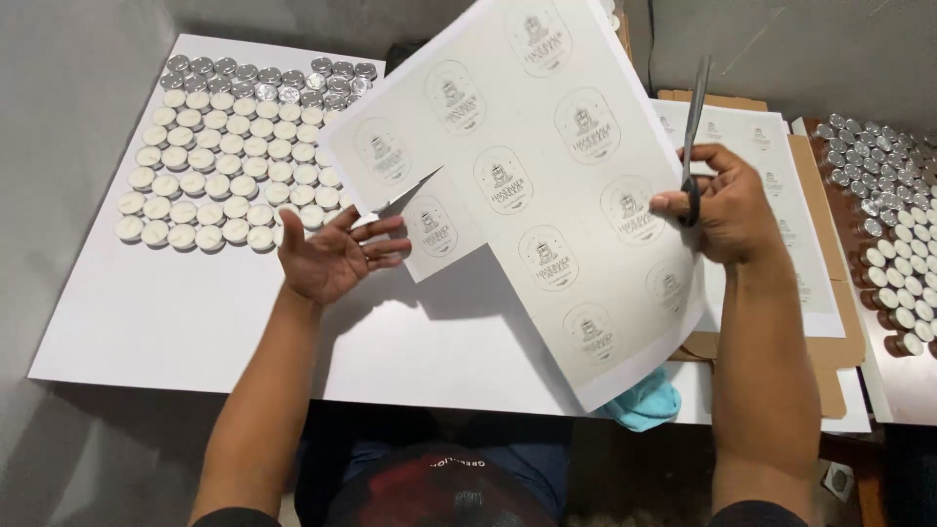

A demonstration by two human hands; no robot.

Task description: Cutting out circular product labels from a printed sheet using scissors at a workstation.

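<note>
White label sheet, grey oval emblems; black scissors; white candles.

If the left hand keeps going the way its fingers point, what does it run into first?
The left hand points right, fingertips already at the cut corner flap of the label sheet. That flap comes first; whether they touch it or hover above is unclear.

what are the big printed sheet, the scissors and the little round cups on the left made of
Printed sheet: thin matte paper, likely label stock; it bends and shows a cut slit. Scissors in the right hand: grey metal blades, dark handle, probably plastic. Round cups: shiny silver metal, seemingly foil, most filled with white wax-like solid. The left hand touches the sheet's cut corner.
</note>
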